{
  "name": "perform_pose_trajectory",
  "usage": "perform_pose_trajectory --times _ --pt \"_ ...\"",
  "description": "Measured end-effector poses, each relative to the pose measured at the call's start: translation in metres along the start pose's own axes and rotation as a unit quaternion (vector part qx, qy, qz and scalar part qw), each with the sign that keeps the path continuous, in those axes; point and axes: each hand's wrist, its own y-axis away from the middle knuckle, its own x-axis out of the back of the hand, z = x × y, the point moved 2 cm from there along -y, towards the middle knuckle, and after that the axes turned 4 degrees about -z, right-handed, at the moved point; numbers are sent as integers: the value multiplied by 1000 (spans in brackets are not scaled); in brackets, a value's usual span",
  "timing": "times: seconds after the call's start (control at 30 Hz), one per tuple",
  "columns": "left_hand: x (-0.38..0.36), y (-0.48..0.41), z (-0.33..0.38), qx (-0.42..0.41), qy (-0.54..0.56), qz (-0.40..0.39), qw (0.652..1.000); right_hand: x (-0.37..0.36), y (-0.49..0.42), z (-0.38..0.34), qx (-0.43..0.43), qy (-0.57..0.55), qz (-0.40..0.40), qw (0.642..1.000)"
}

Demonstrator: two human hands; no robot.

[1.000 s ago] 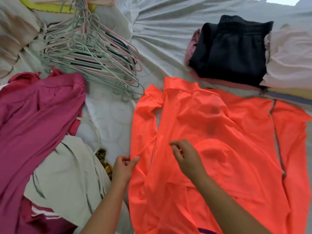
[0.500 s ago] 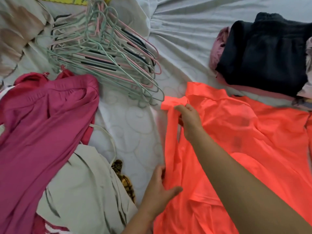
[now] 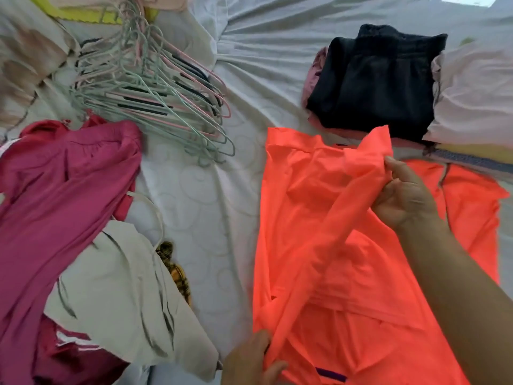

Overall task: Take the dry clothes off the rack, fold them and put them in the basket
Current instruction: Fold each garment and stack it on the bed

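A bright orange long-sleeved shirt lies spread on the bed at the right. My right hand pinches the cuff end of its left sleeve and holds it lifted over the shirt's body. My left hand grips the same sleeve near the shoulder at the bottom edge of the view. The sleeve runs taut between both hands, diagonally across the shirt. No basket or rack is in view.
A heap of pale green and pink hangers lies at the back left. A magenta garment and a cream one lie unfolded at the left. Folded clothes, a black piece on top, sit at the back right on the white sheet.
My right hand has carried the sleeve end from the shirt's left edge across to the right, over the body. My left hand has kept hold of the sleeve near the shoulder.
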Motion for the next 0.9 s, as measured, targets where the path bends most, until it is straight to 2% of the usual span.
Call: perform_pose_trajectory --times 0.07,0.13,0.2,0.27,0.3,0.37,0.47,0.57,0.7,0.77,0.8,0.83,0.9 --pt "-26 0 13 -51 -73 72 993 30 7 -16 5 13 3 1000" --pt "-49 -6 29 -42 -19 -9 999 56 15 -31 12 36 24 999" --pt "-73 -13 38 -40 -9 -77 996 82 21 -40 -2 81 68 994" --pt "-73 -18 51 -75 -38 -120 989 110 26 -42 -29 200 128 971" --pt "-62 -28 57 -63 -14 -69 996 127 25 -39 -40 290 161 943" --pt "-26 -54 65 -50 118 39 991 155 26 -31 -8 461 216 861" --pt "51 -107 67 0 249 210 946 159 34 -15 77 628 243 736" --pt "121 -163 72 52 336 247 907 148 31 2 123 700 201 674" --pt "169 -231 72 68 332 265 902 141 10 22 135 798 176 561" --pt "180 -249 82 59 368 267 889 140 -2 23 92 807 196 549" --pt "183 -253 89 52 391 261 881 142 -6 23 77 806 196 554" --pt "184 -256 95 45 416 254 872 144 -9 23 78 795 188 572" --pt "185 -249 111 11 427 270 863 149 -9 20 136 735 161 644"
